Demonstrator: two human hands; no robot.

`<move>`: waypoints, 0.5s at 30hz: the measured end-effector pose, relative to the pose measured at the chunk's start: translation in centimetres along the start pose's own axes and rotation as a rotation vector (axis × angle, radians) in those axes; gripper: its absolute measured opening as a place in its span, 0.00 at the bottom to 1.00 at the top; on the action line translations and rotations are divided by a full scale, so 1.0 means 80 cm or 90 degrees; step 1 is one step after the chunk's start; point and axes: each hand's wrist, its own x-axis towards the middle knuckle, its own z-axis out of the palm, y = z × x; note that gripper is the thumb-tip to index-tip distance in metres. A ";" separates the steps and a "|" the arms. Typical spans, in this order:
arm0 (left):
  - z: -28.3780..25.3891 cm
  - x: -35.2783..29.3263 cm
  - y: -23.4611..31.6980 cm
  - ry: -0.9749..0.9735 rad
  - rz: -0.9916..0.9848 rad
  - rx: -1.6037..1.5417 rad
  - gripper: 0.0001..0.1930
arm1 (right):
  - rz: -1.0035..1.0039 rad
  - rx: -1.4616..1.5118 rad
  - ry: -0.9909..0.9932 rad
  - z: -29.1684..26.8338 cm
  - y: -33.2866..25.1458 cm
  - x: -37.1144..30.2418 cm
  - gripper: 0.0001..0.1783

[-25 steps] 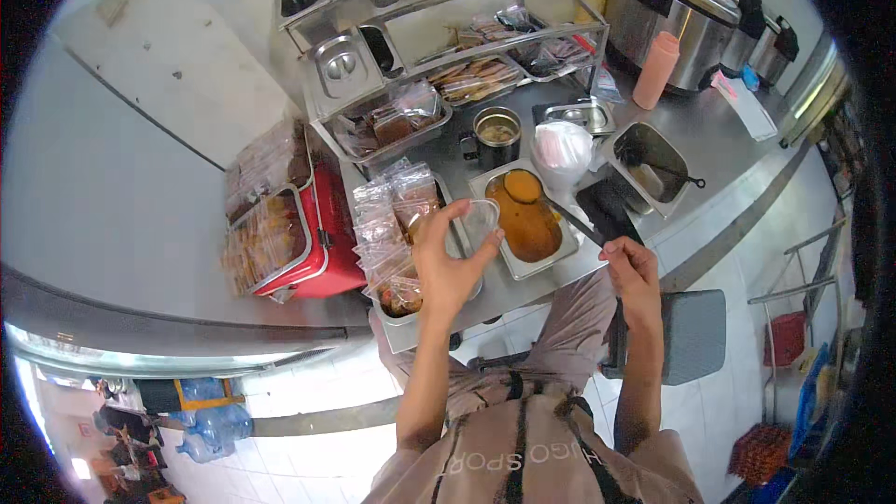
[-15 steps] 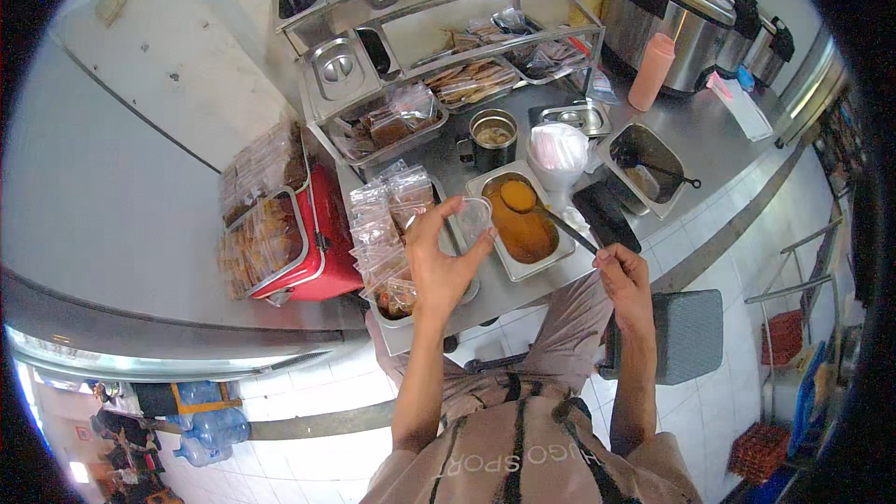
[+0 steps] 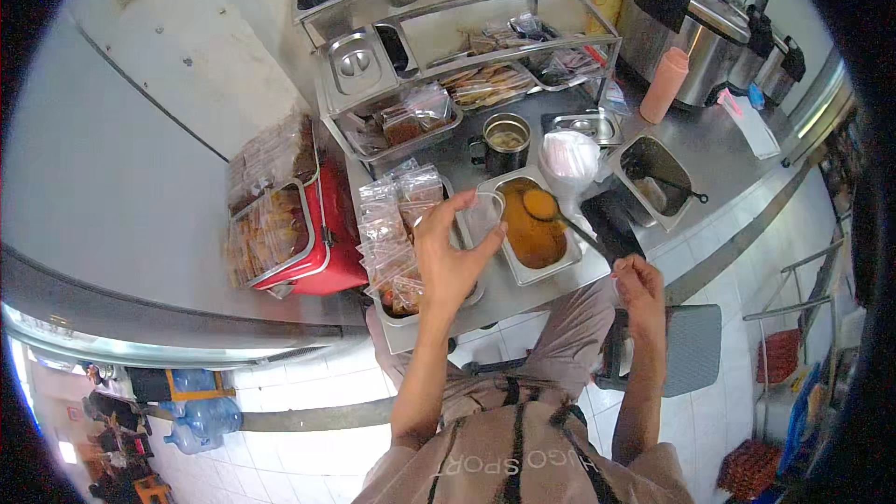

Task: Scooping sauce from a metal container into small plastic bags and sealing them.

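My left hand (image 3: 452, 252) is closed around a small clear plastic cup (image 3: 483, 216) with a round rim, gripped between thumb and fingers. Just right of it stands a steel pan (image 3: 535, 275) of orange-brown sauce (image 3: 539, 245). My right hand (image 3: 640, 287) grips the end of a dark-handled ladle (image 3: 585, 239). Its round bowl, filled with the sauce, is over the pan; I cannot tell whether it touches the sauce. A gap separates the ladle bowl from the cup.
Filled zip bags (image 3: 385, 224) stand in a tray at left, beside a red box (image 3: 334, 247). Behind the pan are a steel mug (image 3: 507, 142) and stacked white cups or lids (image 3: 570, 157). Another pan (image 3: 656, 163) holds a ladle; a pink bottle (image 3: 665, 86) stands beyond.
The view has shifted slightly, moving the scene a little to the right. Both hands keep their holds; the ladle bowl stays full over the sauce pan.
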 end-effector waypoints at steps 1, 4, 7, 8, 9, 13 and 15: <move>0.002 0.001 0.002 -0.001 0.000 -0.003 0.25 | -0.007 -0.011 0.018 0.000 -0.017 0.000 0.13; 0.011 0.006 0.015 -0.017 0.006 0.013 0.25 | -0.041 -0.028 0.024 -0.004 -0.064 0.003 0.15; 0.022 0.008 0.024 -0.038 0.030 0.045 0.28 | -0.081 -0.019 0.020 -0.006 -0.104 0.007 0.15; 0.027 0.008 0.026 -0.040 0.025 0.049 0.27 | -0.076 -0.014 0.015 -0.005 -0.118 0.006 0.15; 0.032 0.008 0.027 -0.041 0.021 0.052 0.27 | -0.071 -0.008 0.010 -0.004 -0.128 0.006 0.15; 0.048 0.008 0.025 -0.050 -0.004 -0.009 0.27 | -0.087 -0.035 -0.037 -0.001 -0.144 0.005 0.16; 0.054 0.007 0.019 -0.041 0.015 -0.037 0.27 | -0.106 -0.052 -0.033 0.003 -0.141 0.003 0.16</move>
